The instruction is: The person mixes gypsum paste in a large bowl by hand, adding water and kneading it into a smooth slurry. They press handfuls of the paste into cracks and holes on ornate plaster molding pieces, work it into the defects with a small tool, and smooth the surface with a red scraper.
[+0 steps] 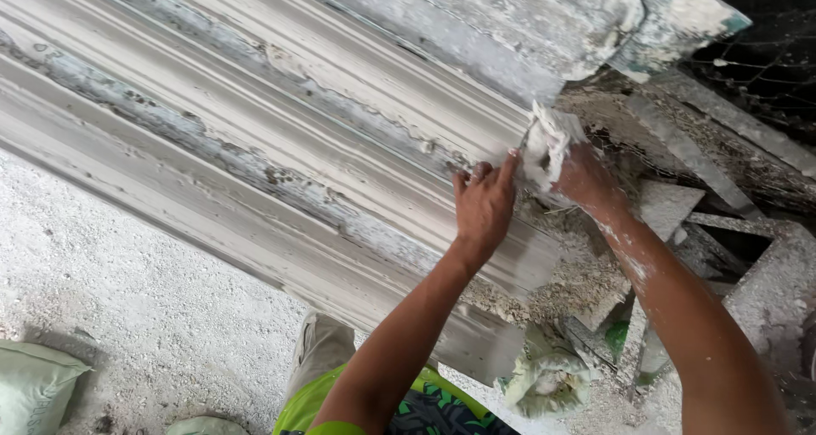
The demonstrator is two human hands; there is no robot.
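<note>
Head view: a long, pale grey ribbed plaster moulding (280,138) lies on the rough plaster-crusted table (586,273). Its long axis runs diagonally from upper left to lower right, its near end pointing toward the person. The left hand (484,204) rests flat against that end, fingers spread and pressed on the ribs. The right hand (582,176) has its grip closed around a white wad of wet plaster fibre (546,142) touching the moulding's edge. A green sack (34,384) sits on the gritty white floor (144,307).
</note>
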